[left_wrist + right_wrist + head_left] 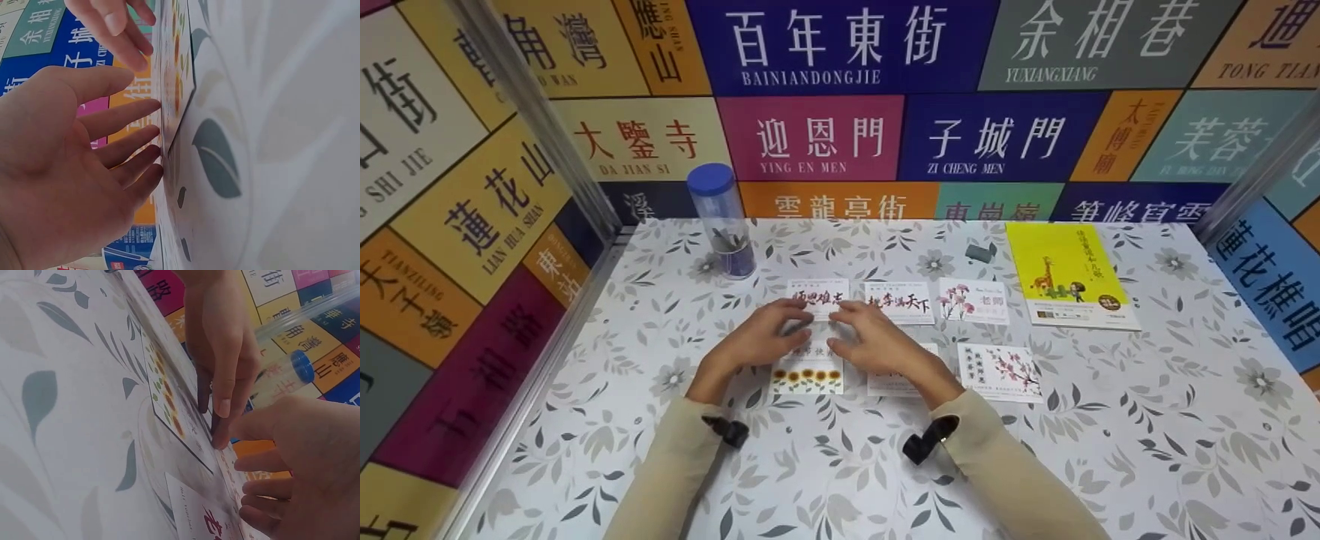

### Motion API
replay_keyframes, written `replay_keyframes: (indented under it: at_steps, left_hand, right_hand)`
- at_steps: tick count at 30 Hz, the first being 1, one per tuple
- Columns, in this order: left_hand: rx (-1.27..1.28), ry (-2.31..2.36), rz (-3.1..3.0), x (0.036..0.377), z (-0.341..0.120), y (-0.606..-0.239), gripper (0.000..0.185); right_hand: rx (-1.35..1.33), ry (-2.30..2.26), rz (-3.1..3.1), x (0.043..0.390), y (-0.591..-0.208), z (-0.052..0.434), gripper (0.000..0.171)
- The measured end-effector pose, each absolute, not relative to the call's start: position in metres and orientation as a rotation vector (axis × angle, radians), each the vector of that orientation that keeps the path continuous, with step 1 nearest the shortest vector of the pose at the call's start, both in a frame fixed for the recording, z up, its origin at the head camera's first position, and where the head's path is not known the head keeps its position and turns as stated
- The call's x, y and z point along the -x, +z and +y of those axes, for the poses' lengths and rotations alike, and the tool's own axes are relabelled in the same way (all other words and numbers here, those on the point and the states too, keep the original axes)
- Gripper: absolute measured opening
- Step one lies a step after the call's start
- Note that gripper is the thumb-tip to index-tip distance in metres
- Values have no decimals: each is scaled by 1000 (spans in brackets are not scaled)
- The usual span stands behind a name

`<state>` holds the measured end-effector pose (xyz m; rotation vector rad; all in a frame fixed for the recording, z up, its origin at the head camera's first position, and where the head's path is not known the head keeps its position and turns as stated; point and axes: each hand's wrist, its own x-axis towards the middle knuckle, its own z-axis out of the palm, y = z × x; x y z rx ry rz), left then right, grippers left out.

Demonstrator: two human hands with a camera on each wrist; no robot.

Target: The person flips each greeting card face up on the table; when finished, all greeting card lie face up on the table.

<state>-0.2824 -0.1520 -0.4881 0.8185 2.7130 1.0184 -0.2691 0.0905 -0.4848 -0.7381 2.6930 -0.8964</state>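
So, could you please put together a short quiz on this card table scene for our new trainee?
1. True or false: the yellow book lies to the right of the cards.
2. What colour is the cap of the clear tube? A) red B) blue C) green
3. Which flowers run along the bottom of the card in front of the left hand?

Key
1. True; it lies near the table's far right, beyond the carnation card.
2. B, blue.
3. Sunflowers; the left hand and the right hand both reach over it with straight fingers toward the red-lettered card.
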Motion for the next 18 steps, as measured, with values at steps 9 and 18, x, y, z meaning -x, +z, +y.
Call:
replay_keyframes:
  at_steps: [9, 18]
  left_hand:
    - [-780, 988, 2671, 282, -154, -484, 36]
    - [-756, 1095, 2754, 281, -156, -481, 34]
  right_hand:
    - [718, -799, 2674, 264, -485, 90, 60]
    - [850, -942, 2675, 271, -485, 98, 59]
